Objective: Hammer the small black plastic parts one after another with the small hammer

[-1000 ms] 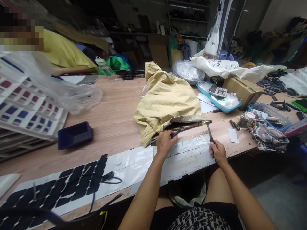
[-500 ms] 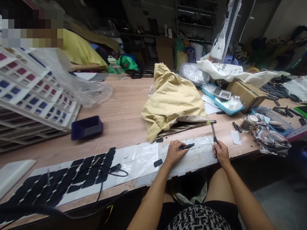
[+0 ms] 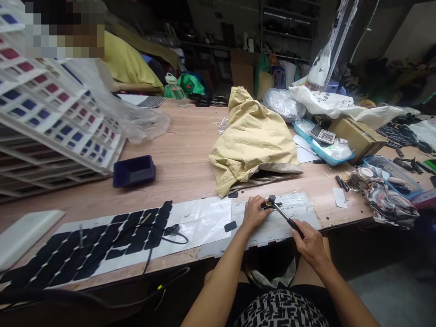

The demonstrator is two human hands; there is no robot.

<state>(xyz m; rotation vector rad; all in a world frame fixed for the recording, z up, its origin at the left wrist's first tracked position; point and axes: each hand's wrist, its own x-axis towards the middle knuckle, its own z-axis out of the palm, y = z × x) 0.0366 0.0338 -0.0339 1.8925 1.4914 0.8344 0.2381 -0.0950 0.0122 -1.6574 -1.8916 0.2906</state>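
My left hand (image 3: 255, 212) pinches a thin black piece (image 3: 276, 205) flat against a long white strip (image 3: 204, 222) at the near table edge. In my right hand (image 3: 309, 245) is the black handle of a small hammer (image 3: 282, 213), whose head rests down right beside my left fingers. A yellow sack (image 3: 254, 136) lies just behind, its mouth open toward me. Two loose black tabs (image 3: 230, 226) lie on the strip left of my hand.
Black pads (image 3: 102, 245) and a black cable (image 3: 160, 236) cover the strip's left part. A dark blue tray (image 3: 134, 170) and stacked sample cards (image 3: 51, 118) sit at left. At right are a blue basket with a calculator (image 3: 323, 135), a cardboard box (image 3: 357, 136), patterned cloth (image 3: 388, 200).
My left hand drew the black piece from the sack's mouth down onto the white strip. My right hand swung the hammer from upright down to my left fingers.
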